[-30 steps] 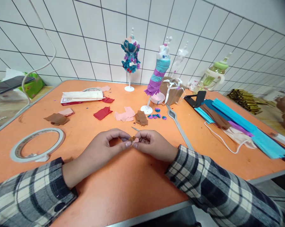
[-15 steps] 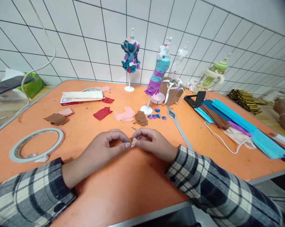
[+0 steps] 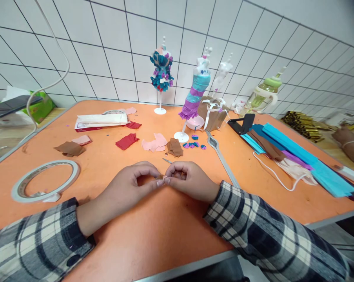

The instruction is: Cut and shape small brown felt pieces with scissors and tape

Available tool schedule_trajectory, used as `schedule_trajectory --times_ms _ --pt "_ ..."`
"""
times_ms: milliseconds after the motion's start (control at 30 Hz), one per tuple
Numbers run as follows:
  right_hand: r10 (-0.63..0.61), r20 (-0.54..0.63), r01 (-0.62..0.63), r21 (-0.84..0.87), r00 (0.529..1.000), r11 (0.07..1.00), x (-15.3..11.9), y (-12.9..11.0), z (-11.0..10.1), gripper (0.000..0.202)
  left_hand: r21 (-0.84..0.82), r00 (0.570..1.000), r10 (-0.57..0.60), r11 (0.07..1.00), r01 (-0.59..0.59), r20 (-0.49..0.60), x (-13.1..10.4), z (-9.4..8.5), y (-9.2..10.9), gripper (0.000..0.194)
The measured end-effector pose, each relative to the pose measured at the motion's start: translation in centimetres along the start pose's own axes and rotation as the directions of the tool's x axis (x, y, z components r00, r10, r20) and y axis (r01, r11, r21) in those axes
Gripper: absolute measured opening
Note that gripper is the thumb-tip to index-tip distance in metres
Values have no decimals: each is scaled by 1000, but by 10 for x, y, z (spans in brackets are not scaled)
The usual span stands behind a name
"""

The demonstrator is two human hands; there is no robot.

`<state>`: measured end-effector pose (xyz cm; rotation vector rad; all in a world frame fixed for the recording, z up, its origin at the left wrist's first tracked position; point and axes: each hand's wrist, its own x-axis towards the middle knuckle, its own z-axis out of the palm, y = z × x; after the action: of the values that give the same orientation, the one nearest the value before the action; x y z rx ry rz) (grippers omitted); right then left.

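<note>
1. Left hand and right hand: fingers pinching a brown-and-pink piece, well inside the desk's near edge.
2. Its pink fold, showing a moment ago, is mostly covered; likely being squeezed, though fingers hide it.
3. Brown scraps lie beyond.

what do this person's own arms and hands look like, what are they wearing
Both sleeves are long plaid in black, grey and cream, reaching the wrists. The left cuff has a dark round button. The left hand and right hand are bare, with no gloves or rings showing.
</note>
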<state>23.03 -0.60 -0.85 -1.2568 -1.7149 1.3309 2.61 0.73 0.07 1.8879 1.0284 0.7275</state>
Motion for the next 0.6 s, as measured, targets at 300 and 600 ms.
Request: schedule_trajectory --times_ms 300,600 --pt "-142 -156 -24 -751 977 660 -8 -20 -48 16 -182 984 -105 980 78 -141 2 -2 3 26" --pt "-121 5 60 -887 993 457 -11 -11 -35 25 -276 963 -168 955 106 -213 0 -5 -3 26"
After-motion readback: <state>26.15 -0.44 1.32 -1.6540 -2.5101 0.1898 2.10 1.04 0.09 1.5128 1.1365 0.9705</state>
